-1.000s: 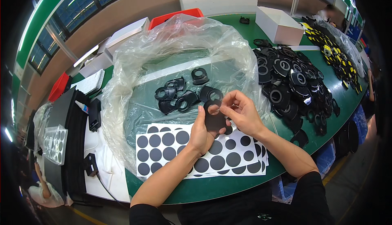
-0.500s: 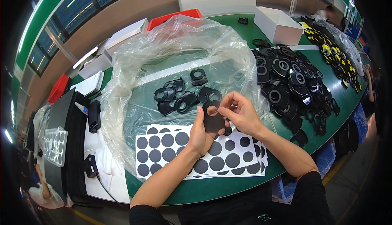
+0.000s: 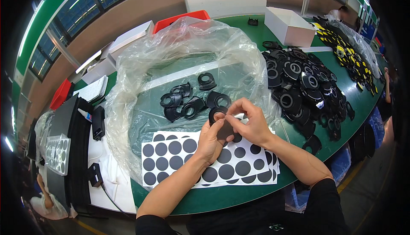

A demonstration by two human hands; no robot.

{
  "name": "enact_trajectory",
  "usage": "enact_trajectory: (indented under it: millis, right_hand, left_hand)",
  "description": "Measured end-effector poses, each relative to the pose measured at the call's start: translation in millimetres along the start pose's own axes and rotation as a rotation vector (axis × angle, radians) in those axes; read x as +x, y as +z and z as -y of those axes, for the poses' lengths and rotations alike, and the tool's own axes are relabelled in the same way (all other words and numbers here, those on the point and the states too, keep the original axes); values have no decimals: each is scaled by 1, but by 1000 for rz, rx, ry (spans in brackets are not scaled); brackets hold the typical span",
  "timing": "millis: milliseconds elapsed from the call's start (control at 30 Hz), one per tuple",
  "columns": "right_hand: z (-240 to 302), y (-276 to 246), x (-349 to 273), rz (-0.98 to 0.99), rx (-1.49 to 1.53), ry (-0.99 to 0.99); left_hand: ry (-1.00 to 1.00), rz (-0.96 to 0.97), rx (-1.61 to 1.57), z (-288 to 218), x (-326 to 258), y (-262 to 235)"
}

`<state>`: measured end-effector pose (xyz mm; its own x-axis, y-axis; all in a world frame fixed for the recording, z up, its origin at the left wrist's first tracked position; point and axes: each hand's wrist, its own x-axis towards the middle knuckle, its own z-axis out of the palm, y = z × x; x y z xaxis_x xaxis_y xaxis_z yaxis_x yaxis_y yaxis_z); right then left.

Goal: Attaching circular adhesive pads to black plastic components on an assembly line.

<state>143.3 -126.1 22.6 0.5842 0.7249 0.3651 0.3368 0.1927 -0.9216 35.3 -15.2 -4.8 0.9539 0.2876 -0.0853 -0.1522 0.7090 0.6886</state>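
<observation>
A person's bare hands work over a green counter. The left hand wraps the lower end of a flat black part with a ring-shaped top, its grip firm, thumb in front and fingertips showing beyond the far edge. The right hand meets it at the ring, thumb and forefinger pinched together by the hole; whether that grip has the rim or a thin film is too small to tell.

The part is held just above white sheets of black discs. Beyond lie similar loose parts on clear plastic sheeting, with a large heap of black parts to the right.

Good handling here likely means bracing the part steadily with the left hand, pinching only an edge with the right, and keeping fingertips off the flat face.
</observation>
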Motion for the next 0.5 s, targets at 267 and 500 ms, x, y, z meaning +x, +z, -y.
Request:
enact_trajectory:
  millis: [267,500]
  right_hand:
    - [16,-4,10,-255,-807,-687]
    - [6,-13,9,-9,50,360]
  left_hand:
    - [19,-18,41,3,0,-3]
    - [-6,25,106,1,-3,8]
